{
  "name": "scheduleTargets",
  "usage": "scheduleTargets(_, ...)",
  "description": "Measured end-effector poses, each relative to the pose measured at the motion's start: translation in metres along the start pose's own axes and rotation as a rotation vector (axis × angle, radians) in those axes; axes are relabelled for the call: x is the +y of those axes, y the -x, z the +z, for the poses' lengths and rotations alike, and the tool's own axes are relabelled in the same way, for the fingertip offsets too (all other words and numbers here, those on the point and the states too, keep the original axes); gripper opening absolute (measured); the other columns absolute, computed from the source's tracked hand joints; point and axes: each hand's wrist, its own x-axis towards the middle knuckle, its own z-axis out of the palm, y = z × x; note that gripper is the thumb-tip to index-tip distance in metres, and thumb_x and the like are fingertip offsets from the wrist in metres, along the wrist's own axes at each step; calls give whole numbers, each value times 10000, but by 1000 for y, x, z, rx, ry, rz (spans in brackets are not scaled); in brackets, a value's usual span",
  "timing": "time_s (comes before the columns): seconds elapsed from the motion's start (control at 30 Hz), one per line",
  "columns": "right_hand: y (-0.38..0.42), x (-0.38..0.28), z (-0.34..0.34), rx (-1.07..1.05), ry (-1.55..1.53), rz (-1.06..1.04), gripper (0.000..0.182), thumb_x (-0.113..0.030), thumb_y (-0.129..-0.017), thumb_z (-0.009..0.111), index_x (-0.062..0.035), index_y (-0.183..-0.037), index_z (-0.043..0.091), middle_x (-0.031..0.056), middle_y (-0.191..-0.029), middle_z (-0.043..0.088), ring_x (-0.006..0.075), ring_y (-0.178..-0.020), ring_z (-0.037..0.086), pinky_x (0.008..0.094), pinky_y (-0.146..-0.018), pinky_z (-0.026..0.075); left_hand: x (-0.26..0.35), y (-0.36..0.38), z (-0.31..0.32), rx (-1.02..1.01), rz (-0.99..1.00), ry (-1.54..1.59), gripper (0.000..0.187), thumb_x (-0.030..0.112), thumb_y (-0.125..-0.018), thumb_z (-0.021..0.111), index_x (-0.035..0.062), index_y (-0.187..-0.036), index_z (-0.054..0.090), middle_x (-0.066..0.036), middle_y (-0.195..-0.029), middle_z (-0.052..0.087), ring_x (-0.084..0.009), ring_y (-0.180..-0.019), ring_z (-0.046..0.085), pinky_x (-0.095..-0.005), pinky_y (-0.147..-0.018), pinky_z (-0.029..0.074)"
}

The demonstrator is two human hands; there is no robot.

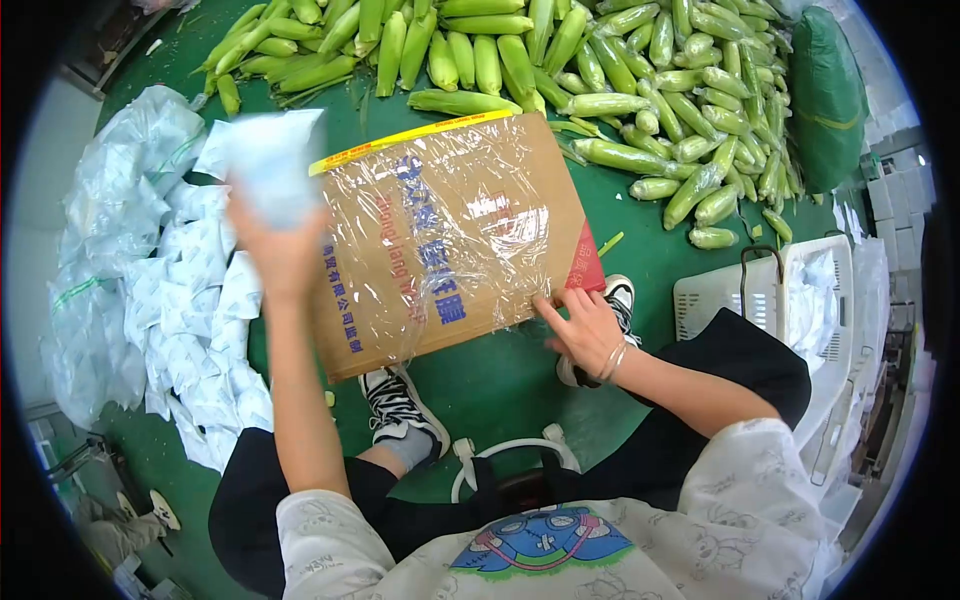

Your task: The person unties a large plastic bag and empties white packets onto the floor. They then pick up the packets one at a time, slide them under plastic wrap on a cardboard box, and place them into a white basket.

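My left hand (278, 235), smeared by motion, is closed on a white packet (275, 165) with a bluish tint. It is raised between the pile of white packets (200, 310) and the left edge of a cardboard box (470, 235). Clear plastic film (430, 190) lies wrinkled over the top of the box, across blue and red printing. My right hand (588, 332) rests at the box's near right corner, fingers apart, fingertips touching the edge beside a red printed patch. I cannot see anything held in it.
Green corn ears in husks (480, 50) are heaped at the back; wrapped ears (690, 110) lie to their right. A green sack (828, 100) stands at far right, a white crate (725, 295) below it. Plastic bags (110, 250) lie left. My shoes (395, 405) flank the box's near side.
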Motion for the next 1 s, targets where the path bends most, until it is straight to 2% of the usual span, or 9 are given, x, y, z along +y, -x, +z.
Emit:
scheduleTargets(0.07,5,21,14,95,26,-148,460,-121,-672,681,-58,-1112,561,76,-939,545,250,-824,547,348,-644,469,96,-2,2,-508,14,54,1010,212,-508,770,14,-1398,334,-254,-1345,385,-399,-1260,356,-453,-1089,260)
scheduleTargets(0.23,13,24,-24,279,-348,-132,327,67,-692,572,-29,-1002,611,79,-846,570,246,-766,579,336,-593,479,90,49,52,-779,487,20,1020,219,-504,779,110,-1418,339,-212,-1351,381,-406,-1244,357,-492,-1072,263)
scheduleTargets(0.4,-40,1,-57,367,-1321,377,126,28,-841,554,11,-949,616,114,-769,609,262,-781,621,333,-647,504,94,74,37,-1139,511,58,1028,243,-505,791,120,-1419,338,-206,-1382,348,-405,-1262,334,-506,-1084,235)
scheduleTargets(0.53,-92,-5,-16,248,-825,84,196,-47,-839,612,1,-1028,597,169,-999,619,291,-973,603,369,-818,485,93,72,42,-1155,537,11,1026,252,-511,789,125,-1420,331,-201,-1401,333,-415,-1295,305,-503,-1089,233)
scheduleTargets(0.6,-97,-9,-5,265,-629,-83,521,-215,-769,707,-71,-1230,512,192,-1271,491,339,-1137,500,443,-949,402,88,82,30,-1101,525,-75,1021,267,-530,818,56,-1399,327,-218,-1403,328,-427,-1310,287,-482,-1085,255)
scheduleTargets(0.63,-96,-8,-3,254,-638,-99,521,-215,-769,707,-71,-1230,512,192,-1271,491,339,-1137,500,443,-949,402,87,93,20,-900,310,-61,1001,284,-555,828,10,-1379,328,-232,-1388,337,-435,-1291,305,-477,-1075,269)
scheduleTargets(0.7,-87,-1,-4,122,-412,-237,919,-346,-634,789,-158,-1413,340,223,-1372,350,420,-1219,379,507,-1025,300,96,115,-8,-587,-8,-169,871,322,-631,831,-78,-1261,383,-260,-1277,416,-423,-1225,379,-452,-1022,339)
scheduleTargets(0.8,-101,17,-10,-101,-225,-267,1097,-388,-556,817,-195,-1472,245,263,-1336,360,441,-1202,388,522,-1022,291,97,144,-27,-707,-381,-454,736,317,-674,801,-37,-1203,432,-236,-1224,474,-397,-1149,467,-444,-890,440)
scheduleTargets(1.0,-105,22,-20,-110,-151,-226,1088,-421,-555,799,-161,-1466,264,237,-1195,442,400,-1104,442,485,-967,334,64,170,-32,-871,-166,-501,233,178,-798,672,-33,-835,583,-224,-882,620,-408,-804,604,-438,-721,489)
